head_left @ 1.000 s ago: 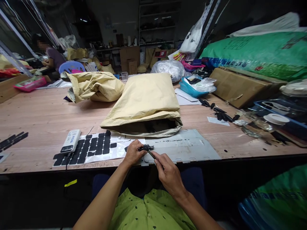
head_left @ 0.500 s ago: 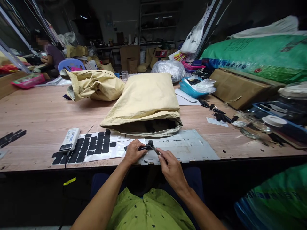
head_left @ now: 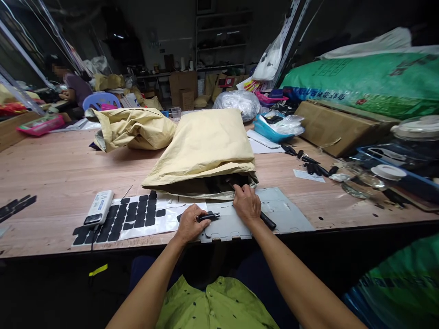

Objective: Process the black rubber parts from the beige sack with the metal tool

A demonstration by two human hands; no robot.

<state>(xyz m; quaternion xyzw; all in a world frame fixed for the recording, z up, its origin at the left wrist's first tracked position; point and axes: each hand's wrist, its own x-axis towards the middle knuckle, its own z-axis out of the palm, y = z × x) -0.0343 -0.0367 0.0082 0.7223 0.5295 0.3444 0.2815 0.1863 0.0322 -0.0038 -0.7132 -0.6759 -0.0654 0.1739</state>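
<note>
Yellow paper sack [head_left: 209, 146] gapes mid-frame as the right hand [head_left: 246, 202], fingers curled at its mouth, gropes inside; the left hand [head_left: 190, 223] pinches a small black part [head_left: 209, 216] below, best held steady.

A single head-worn camera looks forward and down over the bench [head_left: 51, 183] from the person's seat, close above both forearms. Its wide lens takes in the near bench edge and the far shelving [head_left: 222, 36].
</note>
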